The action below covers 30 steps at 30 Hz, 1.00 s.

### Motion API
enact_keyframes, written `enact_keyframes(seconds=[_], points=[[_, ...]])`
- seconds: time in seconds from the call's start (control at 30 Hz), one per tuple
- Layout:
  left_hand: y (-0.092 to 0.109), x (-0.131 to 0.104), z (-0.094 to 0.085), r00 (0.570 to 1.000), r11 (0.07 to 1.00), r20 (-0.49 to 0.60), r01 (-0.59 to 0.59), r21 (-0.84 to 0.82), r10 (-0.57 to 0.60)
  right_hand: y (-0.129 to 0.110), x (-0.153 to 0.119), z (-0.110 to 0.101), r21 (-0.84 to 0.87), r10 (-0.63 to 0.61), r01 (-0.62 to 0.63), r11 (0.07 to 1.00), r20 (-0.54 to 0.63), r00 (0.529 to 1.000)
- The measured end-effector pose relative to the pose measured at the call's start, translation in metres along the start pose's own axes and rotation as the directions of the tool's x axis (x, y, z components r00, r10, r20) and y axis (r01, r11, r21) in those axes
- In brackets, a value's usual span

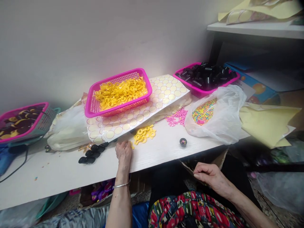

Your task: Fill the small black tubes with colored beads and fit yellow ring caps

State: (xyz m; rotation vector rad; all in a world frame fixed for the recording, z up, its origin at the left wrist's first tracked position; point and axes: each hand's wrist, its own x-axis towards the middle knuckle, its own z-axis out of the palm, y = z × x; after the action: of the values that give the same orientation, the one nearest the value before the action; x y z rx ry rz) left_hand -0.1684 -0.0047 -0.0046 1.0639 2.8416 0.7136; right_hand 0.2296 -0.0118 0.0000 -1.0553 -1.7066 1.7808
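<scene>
My left hand (123, 151) rests on the white table (152, 155), fingers curled, between several black pieces (93, 152) and a small pile of yellow ring-shaped pieces (143, 134). What its fingers hold, if anything, is hidden. Beyond the table's front edge, my right hand (211, 177) is over my lap with thumb and fingers pinched together; anything between them is too small to tell. A small black cup (183, 142) with coloured beads inside stands near the front edge. Pink pieces (177, 117) lie behind it, beside a plastic bag (228, 117) holding multicoloured beads (204, 110).
A pink basket of yellow pieces (122, 93) sits on a sticker sheet (166, 91). Another pink basket holds black pieces (206, 76). At the far left are a third basket (42, 118) and a blue tool (7, 158). Yellow paper (266, 122) overhangs on the right.
</scene>
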Motion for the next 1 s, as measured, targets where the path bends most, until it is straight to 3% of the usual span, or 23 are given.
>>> enact_keyframes(seconds=[0.2,0.43,0.63,0.73,0.83,0.9,0.93,1.0], points=[[-0.004,-0.002,-0.002,0.991,0.990,0.000,-0.136,0.038,0.136,0.003,-0.001,0.002,-0.006,0.004,-0.004,1.000,-0.012,1.000],[-0.007,-0.014,0.003,0.990,0.991,-0.060,-0.130,-0.024,0.128,-0.004,-0.001,0.001,0.040,-0.034,0.035,0.999,-0.010,0.999],[-0.013,-0.018,0.001,0.963,0.963,0.015,-0.268,0.013,0.267,-0.007,0.002,0.007,0.024,-0.043,0.043,0.999,0.008,0.999],[-0.015,-0.024,-0.005,0.982,0.978,0.026,-0.182,-0.106,0.186,-0.005,0.001,0.009,0.025,-0.040,0.040,0.999,0.016,0.999],[-0.004,-0.040,-0.013,0.989,0.945,0.070,-0.101,-0.311,0.129,-0.008,0.003,0.010,0.051,-0.045,0.044,0.998,0.016,0.999],[0.016,-0.061,-0.019,0.953,0.866,0.113,-0.202,-0.457,0.282,-0.014,0.006,0.010,0.100,-0.060,0.058,0.993,0.014,0.998],[0.030,-0.073,-0.021,0.898,0.797,0.135,-0.293,-0.529,0.419,-0.019,0.009,0.010,0.116,-0.075,0.074,0.990,0.004,0.997],[0.060,-0.101,-0.026,0.700,0.628,0.190,-0.445,-0.639,0.689,-0.030,0.014,0.010,0.091,-0.123,0.125,0.988,-0.029,0.992]])
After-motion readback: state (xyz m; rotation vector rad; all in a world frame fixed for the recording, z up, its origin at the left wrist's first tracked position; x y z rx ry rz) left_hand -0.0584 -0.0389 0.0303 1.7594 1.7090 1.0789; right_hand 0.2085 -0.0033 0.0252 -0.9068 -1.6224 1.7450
